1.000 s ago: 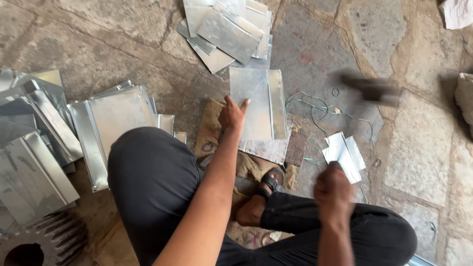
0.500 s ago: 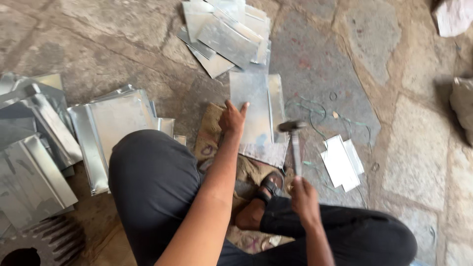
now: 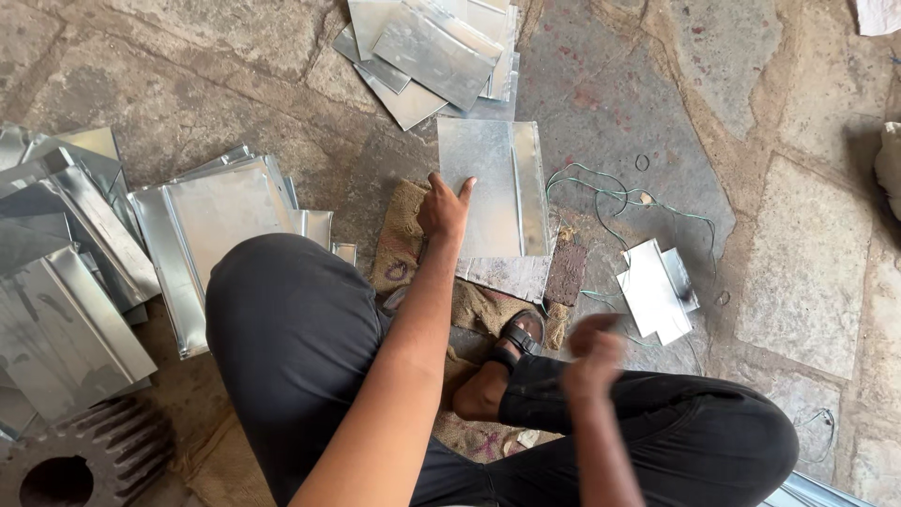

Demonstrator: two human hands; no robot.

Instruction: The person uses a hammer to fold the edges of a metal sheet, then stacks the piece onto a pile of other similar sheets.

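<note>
Stone floor (image 3: 807, 282): metal sheet stacks (image 3: 216, 225), burlap sack (image 3: 404, 235), green wire (image 3: 601, 188), small sheet pieces (image 3: 652, 291).

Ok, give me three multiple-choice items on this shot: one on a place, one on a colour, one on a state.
1. Where does the left hand rest?
A. on the folded metal sheet
B. on the toothed gear wheel
C. on the green wire

2. What colour are the trousers?
A. white
B. black
C. red

3. How does the right hand look?
A. sharp and flat on the floor
B. blurred, raised above the knee
C. tucked out of view

Answers: 1 A, the fingers press the sheet's left part on the burlap sack. 2 B, both legs are clad in black. 3 B, it is smeared by motion near the sandalled foot; its grip cannot be made out.
</note>
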